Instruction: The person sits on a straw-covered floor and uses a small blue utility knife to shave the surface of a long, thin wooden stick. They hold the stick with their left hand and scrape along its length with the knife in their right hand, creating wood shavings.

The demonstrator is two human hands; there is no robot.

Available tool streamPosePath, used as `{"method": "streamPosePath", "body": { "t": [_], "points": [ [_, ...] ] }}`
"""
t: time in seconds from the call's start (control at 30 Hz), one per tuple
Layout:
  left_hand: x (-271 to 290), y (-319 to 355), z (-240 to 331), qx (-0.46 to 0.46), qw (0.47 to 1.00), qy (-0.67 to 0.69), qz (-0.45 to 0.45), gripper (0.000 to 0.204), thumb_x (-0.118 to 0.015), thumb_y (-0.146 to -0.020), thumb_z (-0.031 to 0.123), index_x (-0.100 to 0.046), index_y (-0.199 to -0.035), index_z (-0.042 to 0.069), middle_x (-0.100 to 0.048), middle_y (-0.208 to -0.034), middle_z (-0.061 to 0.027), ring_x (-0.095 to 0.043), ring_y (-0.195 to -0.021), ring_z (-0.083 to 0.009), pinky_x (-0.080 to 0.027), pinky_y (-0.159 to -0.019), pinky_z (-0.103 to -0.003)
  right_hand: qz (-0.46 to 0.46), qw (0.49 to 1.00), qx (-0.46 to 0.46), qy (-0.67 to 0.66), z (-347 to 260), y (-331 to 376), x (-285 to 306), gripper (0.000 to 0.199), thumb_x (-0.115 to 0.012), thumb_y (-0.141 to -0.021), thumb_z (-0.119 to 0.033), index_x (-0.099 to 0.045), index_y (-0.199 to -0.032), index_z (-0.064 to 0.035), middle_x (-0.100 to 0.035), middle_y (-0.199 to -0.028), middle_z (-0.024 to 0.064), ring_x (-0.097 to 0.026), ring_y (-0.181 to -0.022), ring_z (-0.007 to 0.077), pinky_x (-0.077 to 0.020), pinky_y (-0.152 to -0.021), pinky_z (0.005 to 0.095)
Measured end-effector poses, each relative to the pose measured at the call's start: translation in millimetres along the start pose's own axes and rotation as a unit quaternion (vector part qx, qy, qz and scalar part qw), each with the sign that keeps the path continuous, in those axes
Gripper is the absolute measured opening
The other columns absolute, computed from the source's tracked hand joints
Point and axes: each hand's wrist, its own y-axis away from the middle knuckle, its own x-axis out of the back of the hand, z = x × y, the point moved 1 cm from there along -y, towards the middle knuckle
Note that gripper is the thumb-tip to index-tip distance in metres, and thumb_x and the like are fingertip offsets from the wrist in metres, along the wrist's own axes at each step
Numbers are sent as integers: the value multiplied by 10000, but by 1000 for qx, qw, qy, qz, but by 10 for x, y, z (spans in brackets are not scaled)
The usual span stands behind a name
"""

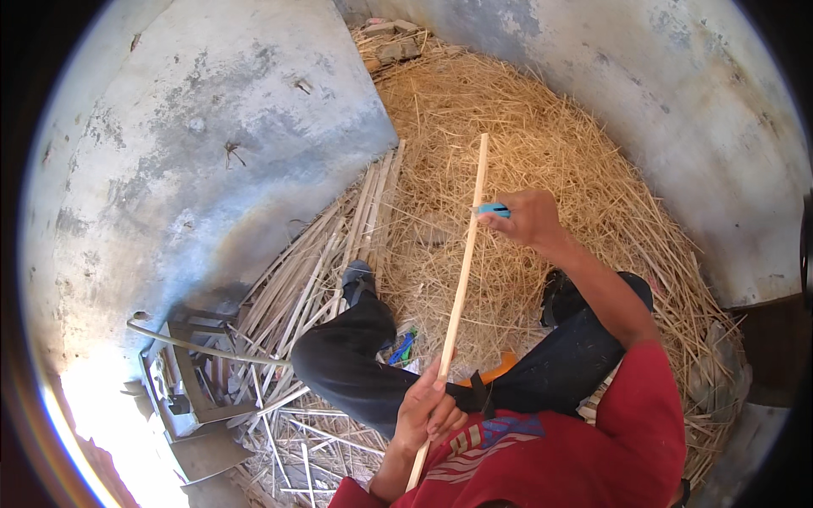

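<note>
Left hand point(426, 411): we clasped the pale strip point(468, 262) low, presumably for steadiness | right hand point(530, 217): we gripped a blue tool point(491, 210) against its upper part, edge unclear | strip slanted over straw point(559, 144)

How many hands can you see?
2: the left hand grips the pale wooden strip toward its lower end; the right hand holds a small blue tool at it, farther up.

Our left hand point(426, 411) curls its fingers round the lower part of the pale strip point(462, 284). Our right hand point(529, 218) is clenched beside its upper part, the bare forearm point(605, 292) slanting away to the strip's right; our bent legs point(347, 360) spread either side of it.
</note>
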Motion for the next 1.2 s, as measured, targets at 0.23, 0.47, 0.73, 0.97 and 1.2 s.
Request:
{"method": "streamPosePath", "body": {
  "t": [0.23,0.47,0.73,0.97,1.2],
  "points": [
    [-26,47,-3,-9,1000,-18,5,476,-343,-1021,143,-223,-1482,135,-320,-443,22,-301,-363,-75,-328,-486,-242,106,986,127,-14,-102,92,-90,733,-378,-810,-792,-668,-618,-147,-436,-403,14,-422,-346,164,-343,-340,314],
    [-6,117,-67,-19,980,-199,-20,488,-397,-1014,123,-258,-1481,147,-372,-468,7,-332,-382,-72,-324,-445,-222,147,986,-79,24,1062,-494,292,793,-290,-841,-791,-596,-550,-120,-328,-386,-31,-310,-339,132,-247,-332,312],
    [-19,268,-123,21,939,-340,48,514,-419,-1004,101,-233,-1483,90,-430,-513,8,-371,-392,-53,-333,-422,-194,96,951,-291,40,1680,-478,354,781,-180,-877,-766,-372,-471,-126,-277,-431,-32,-280,-388,136,-228,-390,324],
    [128,274,74,-88,917,-362,144,498,-432,-995,128,-274,-1461,46,-387,-460,21,-350,-358,-60,-348,-443,-213,16,884,-322,-338,901,-365,464,723,-207,-872,-767,-377,-567,-134,-305,-476,-50,-278,-399,92,-236,-371,261],
    [37,174,272,-159,899,-384,139,508,-434,-989,110,-259,-1455,7,-384,-452,19,-336,-355,-55,-311,-406,-206,-261,612,-279,-692,126,-146,495,762,-210,-816,-817,-405,-595,-114,-298,-450,-56,-260,-354,49,-215,-328,192]
  ]
}}
